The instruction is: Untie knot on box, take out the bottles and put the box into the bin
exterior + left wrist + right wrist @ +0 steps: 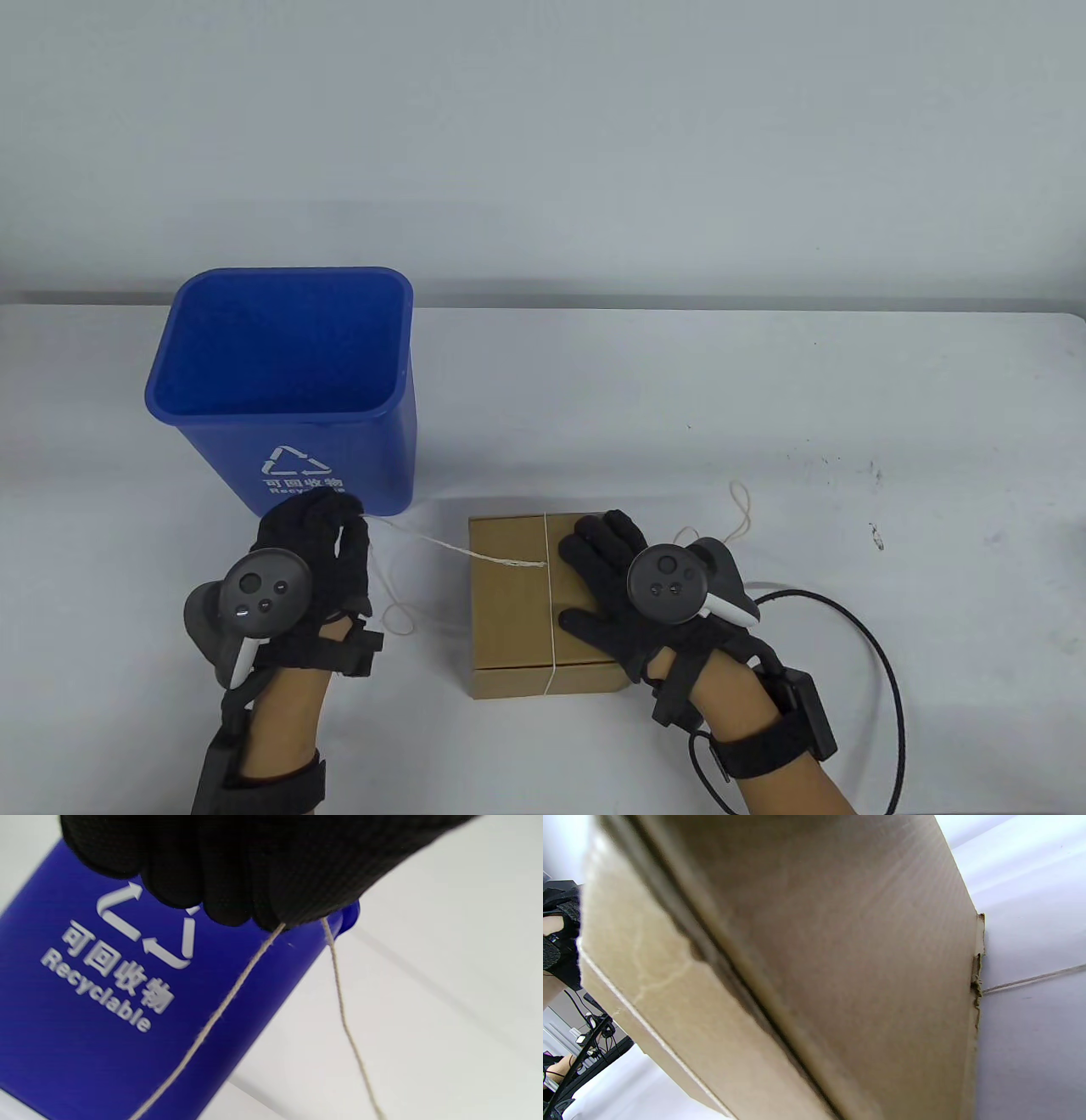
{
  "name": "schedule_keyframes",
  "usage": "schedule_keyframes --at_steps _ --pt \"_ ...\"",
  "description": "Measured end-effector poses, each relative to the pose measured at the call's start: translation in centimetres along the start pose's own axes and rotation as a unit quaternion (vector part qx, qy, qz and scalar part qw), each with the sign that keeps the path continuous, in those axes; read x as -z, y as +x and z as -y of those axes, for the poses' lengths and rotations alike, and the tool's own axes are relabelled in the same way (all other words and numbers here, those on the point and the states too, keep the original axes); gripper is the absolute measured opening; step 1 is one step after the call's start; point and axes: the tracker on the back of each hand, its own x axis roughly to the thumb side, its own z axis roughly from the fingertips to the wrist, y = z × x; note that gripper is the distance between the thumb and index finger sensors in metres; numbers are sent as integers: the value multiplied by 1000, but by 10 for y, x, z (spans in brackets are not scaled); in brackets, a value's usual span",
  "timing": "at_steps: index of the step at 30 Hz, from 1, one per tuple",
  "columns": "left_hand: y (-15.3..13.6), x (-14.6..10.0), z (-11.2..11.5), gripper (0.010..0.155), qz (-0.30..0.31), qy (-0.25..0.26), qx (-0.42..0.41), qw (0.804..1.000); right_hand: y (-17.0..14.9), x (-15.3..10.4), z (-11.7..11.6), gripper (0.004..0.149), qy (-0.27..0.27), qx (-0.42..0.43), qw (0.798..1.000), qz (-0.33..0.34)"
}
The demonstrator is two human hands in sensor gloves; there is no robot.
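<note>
- The blue bin [288, 382] is seen standing at far left on the table [764, 407].
- Just near of it, the string [441, 545] is pinched in the curled fingers of the left hand [318, 552].
- The string is drawn taut rightward to the cardboard box [513, 603].
- The box lid is pressed flat by the right hand [611, 577], fingers spread, nothing gripped.
</note>
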Motion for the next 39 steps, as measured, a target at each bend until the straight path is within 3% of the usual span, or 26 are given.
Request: schedule_keyframes --at_steps 7,12,14,17,21,24,29,32,39 --pt "-8 -3 -22 40 -60 44 25 997 0 0 0 81 0 0 1000 0" --pt "-7 -4 -19 43 -73 22 15 997 0 0 0 80 0 -1 1000 0" --pt "-4 -4 -17 46 -61 20 34 997 0 0 0 80 0 -1 1000 0" --pt "2 -4 -11 48 -33 -7 -3 999 0 0 0 80 0 -2 1000 0" --pt "17 -5 4 50 31 -70 -41 996 0 0 0 80 0 -1 1000 0" --pt "29 -9 11 53 59 -85 6 995 0 0 0 80 -1 -1 1000 0" --pt "41 -13 18 58 71 -98 55 991 0 0 0 80 -1 -3 1000 0" --pt "43 -14 20 40 62 -95 130 985 0 0 0 80 -1 -2 1000 0" --pt "42 -12 29 39 60 -136 120 982 0 0 -1 80 -1 -3 1000 0"
